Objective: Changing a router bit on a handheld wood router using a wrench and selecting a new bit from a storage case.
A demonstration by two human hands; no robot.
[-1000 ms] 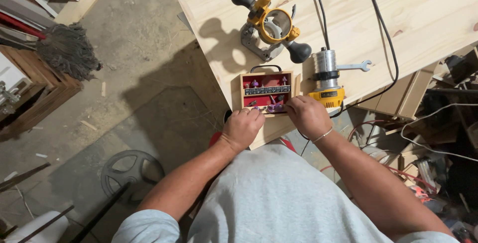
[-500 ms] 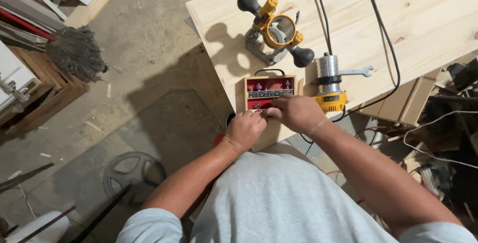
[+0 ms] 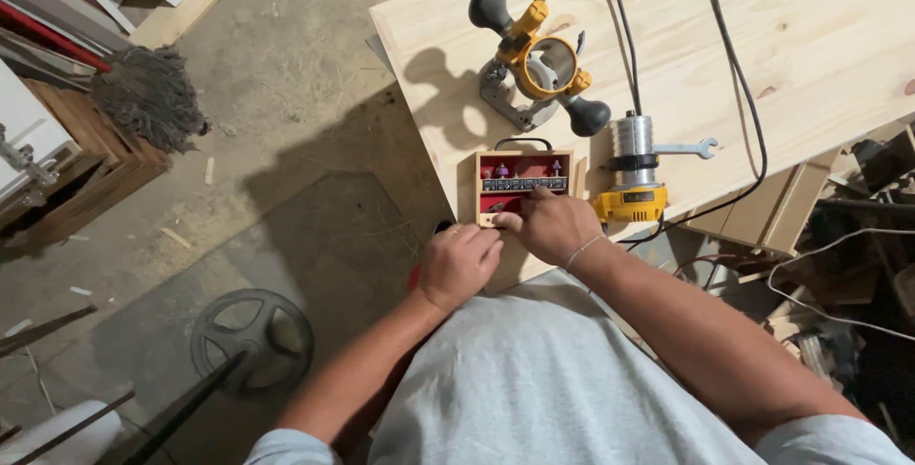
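Note:
A small wooden case of router bits (image 3: 519, 179) with a red lining lies open near the front edge of a pale wood table (image 3: 810, 55). My right hand (image 3: 553, 225) rests on the case's near edge, its fingers reaching into the lower row of bits. My left hand (image 3: 459, 263) is closed just below the case's left corner, its fingertips meeting those of the right. Whether either hand pinches a bit is hidden. Right of the case lies a silver and yellow router motor (image 3: 634, 170), with a plunge base (image 3: 538, 70) behind.
A small spanner (image 3: 688, 149) lies beside the motor and two black cords (image 3: 724, 55) run across the table. A mop head (image 3: 148, 98) and wooden crates stand at left, a round metal base (image 3: 250, 336) on the concrete floor, cable clutter at right.
My right hand has slid left from beside the motor onto the case's near edge. My left hand has come up to meet it. The view has shifted slightly.

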